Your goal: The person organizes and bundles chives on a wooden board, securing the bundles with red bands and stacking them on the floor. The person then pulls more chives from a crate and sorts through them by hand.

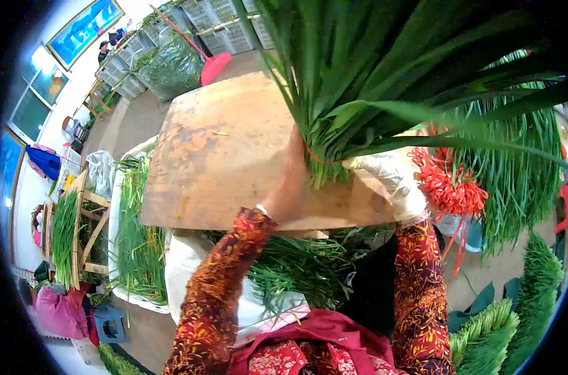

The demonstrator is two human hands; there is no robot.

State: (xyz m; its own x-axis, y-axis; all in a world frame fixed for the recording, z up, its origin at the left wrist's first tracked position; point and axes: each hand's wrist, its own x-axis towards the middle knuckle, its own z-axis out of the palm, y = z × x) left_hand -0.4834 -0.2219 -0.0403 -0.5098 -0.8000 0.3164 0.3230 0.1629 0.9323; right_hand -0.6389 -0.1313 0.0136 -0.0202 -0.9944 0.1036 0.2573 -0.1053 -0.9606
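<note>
A bunch of garlic chives stands over the wooden board, its long green leaves fanning up and to the right and its pale cut stems pointing down. A thin red tie circles it near the stem ends. My left hand, bare and somewhat blurred, is closed against the bunch's left side; its fingertips are partly hidden. On the other side, my right hand wears a whitish glove and grips the bunch at the tie, with its fingertips tucked behind leaves and stems.
The wooden board carries a few leaf scraps. Red ties hang at its right edge, beside more chives. A white tub of greens stands left. Loose greens lie below the board. Crates and a red broom are behind.
</note>
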